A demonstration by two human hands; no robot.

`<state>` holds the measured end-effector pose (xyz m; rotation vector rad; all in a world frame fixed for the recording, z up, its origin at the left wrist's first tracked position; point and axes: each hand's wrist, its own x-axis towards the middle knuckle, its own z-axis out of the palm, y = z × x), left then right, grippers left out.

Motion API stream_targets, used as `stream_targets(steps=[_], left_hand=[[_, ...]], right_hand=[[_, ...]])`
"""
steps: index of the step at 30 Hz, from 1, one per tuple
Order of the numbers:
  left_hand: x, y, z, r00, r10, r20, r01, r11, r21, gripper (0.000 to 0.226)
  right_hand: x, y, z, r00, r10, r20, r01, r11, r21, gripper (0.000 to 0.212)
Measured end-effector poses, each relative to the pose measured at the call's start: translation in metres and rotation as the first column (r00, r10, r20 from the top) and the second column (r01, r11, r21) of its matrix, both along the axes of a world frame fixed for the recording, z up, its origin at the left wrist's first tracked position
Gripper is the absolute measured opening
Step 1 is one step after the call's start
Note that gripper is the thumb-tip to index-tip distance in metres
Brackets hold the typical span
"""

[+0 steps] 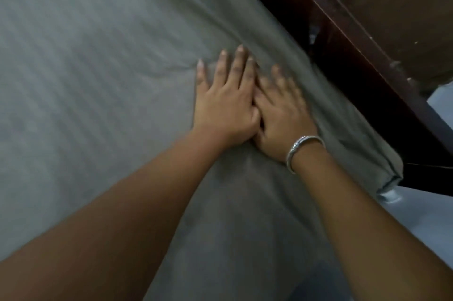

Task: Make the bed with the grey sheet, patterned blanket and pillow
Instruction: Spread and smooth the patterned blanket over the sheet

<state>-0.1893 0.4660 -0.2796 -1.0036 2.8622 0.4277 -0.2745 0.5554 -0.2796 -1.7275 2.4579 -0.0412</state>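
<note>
The grey sheet [98, 80] covers the bed and fills most of the view, with faint stripes and a few creases near its right edge. My left hand [225, 99] lies flat on the sheet with straight, spread fingers. My right hand [282, 114], a silver bangle on its wrist, presses the sheet right beside it; its fingers are blurred, and the two hands touch at the thumbs. Both hands are close to the bed's right edge. The sheet's corner [389, 178] hangs over the side there. No patterned blanket or pillow is in view.
A dark wooden frame [355, 38] runs diagonally along the bed's right side, with brown furniture [404, 6] behind it. Pale floor [421, 222] shows at the lower right, below the hanging sheet corner.
</note>
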Motion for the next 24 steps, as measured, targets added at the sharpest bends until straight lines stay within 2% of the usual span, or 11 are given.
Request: stream_targets(steps=[4,9,13,16,19,21,22,24], left_hand=[[-0.030,-0.015,0.006,0.984,-0.178,-0.024,0.178,0.984,-0.030,0.075],[-0.029,-0.013,0.010,0.936,-0.351,-0.013,0.349,0.934,-0.080,0.081],[-0.047,-0.006,0.007,0.903,-0.425,0.060,0.428,0.901,-0.074,0.086],[-0.057,-0.016,0.008,0.889,-0.447,0.096,0.454,0.888,-0.075,0.088],[-0.053,-0.022,0.013,0.865,-0.500,0.045,0.502,0.860,-0.089,0.075],[-0.036,-0.027,0.015,0.852,-0.517,-0.086,0.496,0.848,-0.184,0.064],[-0.025,-0.031,0.015,0.863,-0.483,-0.149,0.441,0.863,-0.248,0.060],[-0.001,-0.043,0.008,0.930,-0.314,-0.190,0.253,0.924,-0.287,0.058]], right_hand=[[-0.003,0.000,0.007,0.970,-0.242,0.007,0.242,0.970,-0.008,0.068],[-0.009,0.017,0.009,0.985,-0.172,-0.014,0.171,0.984,-0.060,0.066],[-0.018,0.029,0.012,0.976,-0.214,-0.027,0.216,0.973,0.080,0.080],[-0.020,0.021,0.021,0.949,-0.306,-0.083,0.317,0.923,0.220,0.087],[-0.013,0.012,0.027,0.909,-0.403,-0.108,0.417,0.870,0.264,0.088],[-0.002,0.006,0.030,0.904,-0.407,-0.128,0.425,0.888,0.177,0.078],[0.006,0.001,0.029,0.918,-0.367,-0.150,0.379,0.924,0.055,0.069],[0.021,-0.011,0.020,0.966,-0.223,-0.132,0.203,0.968,-0.149,0.057]])
